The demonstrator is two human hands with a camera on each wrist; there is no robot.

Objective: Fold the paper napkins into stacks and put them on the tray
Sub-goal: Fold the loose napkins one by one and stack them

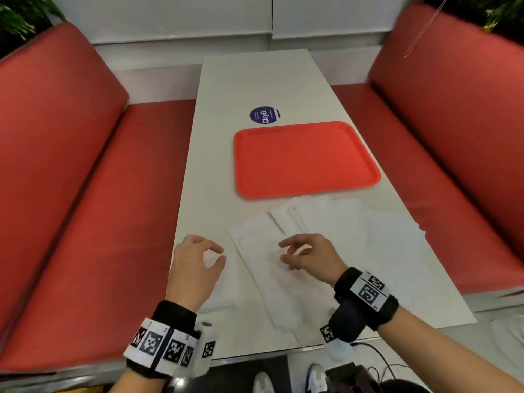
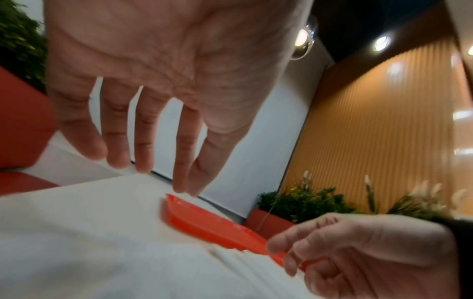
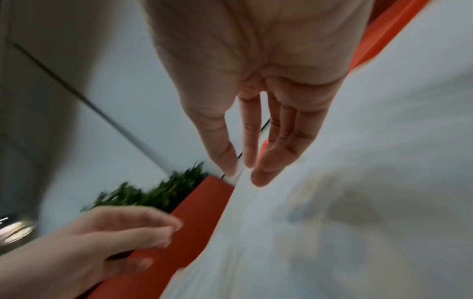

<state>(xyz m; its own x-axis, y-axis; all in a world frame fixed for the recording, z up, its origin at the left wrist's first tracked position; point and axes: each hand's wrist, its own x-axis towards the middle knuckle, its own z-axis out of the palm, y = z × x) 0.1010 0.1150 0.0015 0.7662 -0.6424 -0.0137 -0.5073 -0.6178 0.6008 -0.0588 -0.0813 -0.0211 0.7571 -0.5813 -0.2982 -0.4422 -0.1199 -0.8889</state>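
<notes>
Hovering low over the white tabletop (image 1: 226,89), the left hand (image 1: 195,265) and the right hand (image 1: 309,255) hold nothing, fingers loosely spread and slightly bent. Both sit in the lower middle of the head view, just above the loose white paper napkins (image 1: 326,222) that lie unfolded and overlapping across the near part of the tabletop. The flat orange-red plastic tray (image 1: 304,157) lies at centre frame, just beyond the napkins, with nothing on it. A round dark-blue sticker (image 1: 265,115) sits just past the tray's far edge. Red padded bench seats (image 1: 71,165) run along both sides of the frame.
</notes>
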